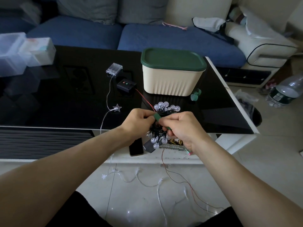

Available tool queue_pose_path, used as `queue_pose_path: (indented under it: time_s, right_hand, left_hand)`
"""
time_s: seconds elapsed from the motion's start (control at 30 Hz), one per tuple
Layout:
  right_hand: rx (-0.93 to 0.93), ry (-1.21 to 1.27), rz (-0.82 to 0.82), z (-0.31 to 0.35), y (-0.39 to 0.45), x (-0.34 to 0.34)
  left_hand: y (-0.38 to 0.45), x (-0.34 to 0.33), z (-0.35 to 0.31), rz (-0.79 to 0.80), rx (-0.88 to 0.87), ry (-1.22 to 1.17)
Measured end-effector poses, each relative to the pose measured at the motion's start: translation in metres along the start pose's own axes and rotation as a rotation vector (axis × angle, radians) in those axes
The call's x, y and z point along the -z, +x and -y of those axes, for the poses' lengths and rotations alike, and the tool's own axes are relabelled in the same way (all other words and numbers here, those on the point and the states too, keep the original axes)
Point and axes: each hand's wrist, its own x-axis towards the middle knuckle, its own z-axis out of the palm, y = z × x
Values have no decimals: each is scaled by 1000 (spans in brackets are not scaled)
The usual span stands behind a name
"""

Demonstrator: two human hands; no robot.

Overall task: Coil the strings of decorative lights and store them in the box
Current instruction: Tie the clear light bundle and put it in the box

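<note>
Both hands — left hand [139,119], right hand [182,126] — pinch the green fabric strap [157,117] around the limp, light coil of clear-globe lights on black wire [158,128] — grip wire, not fragile bulbs

The box [172,81] is cream with ribbed sides under a dark green lid [173,58]. The surface [57,102] is glossy black with a white edge. A green strap [157,117] wraps clear bulbs [165,106] on black wire. The sofa cushions [164,40] are blue.
</note>
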Motion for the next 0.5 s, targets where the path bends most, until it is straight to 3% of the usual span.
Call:
queue_pose_path:
  time_s: [0.2,0.5]
  right_hand:
    - [-2,-79,-98,-6,6,-2]
    - [-125,-26,14,-8,10,-4]
  left_hand:
    - [-1,-7,-1,-23,5,-13]
    - [-5,3,5,7,-38,138]
